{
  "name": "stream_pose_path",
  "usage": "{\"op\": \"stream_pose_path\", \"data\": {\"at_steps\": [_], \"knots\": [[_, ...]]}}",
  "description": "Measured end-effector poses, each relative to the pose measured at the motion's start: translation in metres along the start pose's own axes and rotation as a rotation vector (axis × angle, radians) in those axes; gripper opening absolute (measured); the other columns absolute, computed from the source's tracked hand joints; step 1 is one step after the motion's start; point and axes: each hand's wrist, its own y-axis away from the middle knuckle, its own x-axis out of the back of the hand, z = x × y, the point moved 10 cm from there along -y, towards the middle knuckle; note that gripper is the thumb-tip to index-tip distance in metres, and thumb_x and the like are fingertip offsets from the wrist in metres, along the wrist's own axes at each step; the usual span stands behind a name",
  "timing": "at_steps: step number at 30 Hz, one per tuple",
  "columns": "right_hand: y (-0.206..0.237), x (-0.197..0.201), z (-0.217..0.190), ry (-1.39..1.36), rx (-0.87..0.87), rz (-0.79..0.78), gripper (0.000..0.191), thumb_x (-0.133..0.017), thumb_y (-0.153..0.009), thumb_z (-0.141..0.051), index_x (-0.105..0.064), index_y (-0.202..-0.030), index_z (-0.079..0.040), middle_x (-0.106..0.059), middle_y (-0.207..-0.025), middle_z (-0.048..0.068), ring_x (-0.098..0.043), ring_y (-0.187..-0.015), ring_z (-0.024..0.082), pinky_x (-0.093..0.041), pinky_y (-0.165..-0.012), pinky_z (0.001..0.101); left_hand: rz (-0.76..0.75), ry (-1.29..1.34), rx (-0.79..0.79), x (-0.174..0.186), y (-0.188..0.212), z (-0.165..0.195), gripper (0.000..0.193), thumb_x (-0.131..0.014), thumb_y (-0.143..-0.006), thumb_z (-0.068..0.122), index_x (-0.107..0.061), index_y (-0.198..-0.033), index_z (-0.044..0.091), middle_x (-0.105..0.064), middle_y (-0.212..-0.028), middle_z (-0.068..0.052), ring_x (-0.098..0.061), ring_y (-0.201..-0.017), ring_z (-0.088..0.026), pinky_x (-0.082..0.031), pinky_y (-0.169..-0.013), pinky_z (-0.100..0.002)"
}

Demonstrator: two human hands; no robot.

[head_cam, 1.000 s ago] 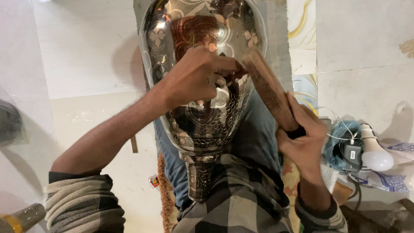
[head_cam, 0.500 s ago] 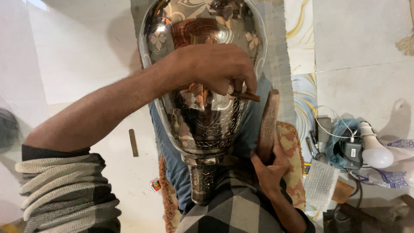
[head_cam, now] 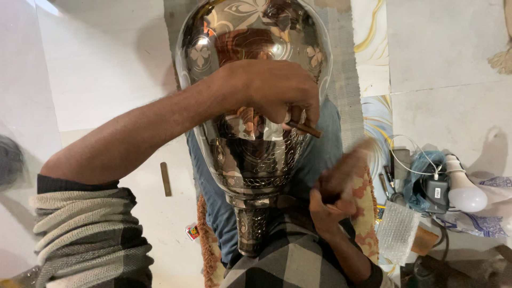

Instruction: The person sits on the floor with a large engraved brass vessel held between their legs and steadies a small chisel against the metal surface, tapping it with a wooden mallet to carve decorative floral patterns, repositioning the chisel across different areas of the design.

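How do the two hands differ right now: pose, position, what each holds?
The left hand rests on the engraved metal vase, pinching a thin brown punch against it; the right hand is off the vase, lower beside its neck.
The left hand is sharp in the picture; the right hand and the wooden mallet it grips are motion-blurred.
The left forearm is bare, sleeve pushed up; the right sleeve reaches the wrist.
Both are closed on a tool.

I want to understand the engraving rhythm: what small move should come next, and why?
Probably the right hand brings its wooden mallet onto the chisel. The left hand sets that chisel against the engraved metal vase, and the blurred mallet sits just below it, not touching.
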Motion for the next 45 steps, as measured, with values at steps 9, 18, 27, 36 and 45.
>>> {"op": "stream_pose_path", "data": {"at_steps": [9,18,27,36,45], "knots": [[-0.018,0.0,0.002,0.084,-0.03,-0.117,0.032,-0.074,-0.077,0.006,-0.061,-0.106,0.004,-0.063,-0.093,0.008,-0.061,-0.081,0.013,-0.05,-0.077,0.0263,0.318,-0.117,-0.082,0.013,0.019,0.003,0.046,-0.068,-0.064,-0.01,-0.081,-0.101,0.015,-0.079,-0.087,-0.005,-0.074,-0.081,-0.023,-0.057,-0.063,-0.04],[-0.15,-0.022,-0.101,0.116,0.21,-0.469,0.071,-0.064,-0.064,0.008,-0.058,-0.134,0.011,-0.068,-0.12,0.018,-0.063,-0.103,0.015,-0.049,-0.089,0.0274,0.711,0.013,0.247,0.039,0.075,-0.018,0.051,-0.063,-0.074,-0.012,-0.076,-0.118,0.01,-0.08,-0.098,-0.007,-0.074,-0.064,-0.016,-0.057,-0.052,-0.029],[-0.263,-0.074,-0.213,0.285,0.405,-0.754,0.075,-0.067,-0.076,0.005,-0.061,-0.15,-0.002,-0.062,-0.094,0.011,-0.052,-0.076,0.013,-0.044,-0.068,0.0285,1.144,0.122,0.441,0.071,0.12,-0.014,0.052,-0.062,-0.078,-0.011,-0.066,-0.129,0.0,-0.076,-0.104,-0.019,-0.078,-0.087,-0.023,-0.066,-0.076,-0.03],[-0.27,-0.054,-0.193,-0.13,0.225,-0.591,0.063,-0.067,-0.087,0.004,-0.056,-0.149,0.006,-0.071,-0.108,0.011,-0.067,-0.094,0.008,-0.054,-0.086,0.0221,1.08,0.123,0.401,0.103,0.11,-0.022,0.057,-0.058,-0.074,-0.015,-0.067,-0.128,0.0,-0.077,-0.107,-0.019,-0.08,-0.092,-0.024,-0.065,-0.066,-0.027],[-0.173,-0.025,-0.105,-0.054,0.193,-0.324,0.06,-0.066,-0.077,0.006,-0.064,-0.137,0.005,-0.074,-0.11,0.012,-0.07,-0.089,0.011,-0.058,-0.082,0.0253,0.638,-0.01,0.163,0.106,0.054,-0.029,0.051,-0.067,-0.068,-0.012,-0.078,-0.112,0.011,-0.08,-0.089,-0.011,-0.078,-0.075,-0.02,-0.06,-0.061,-0.038]]}}
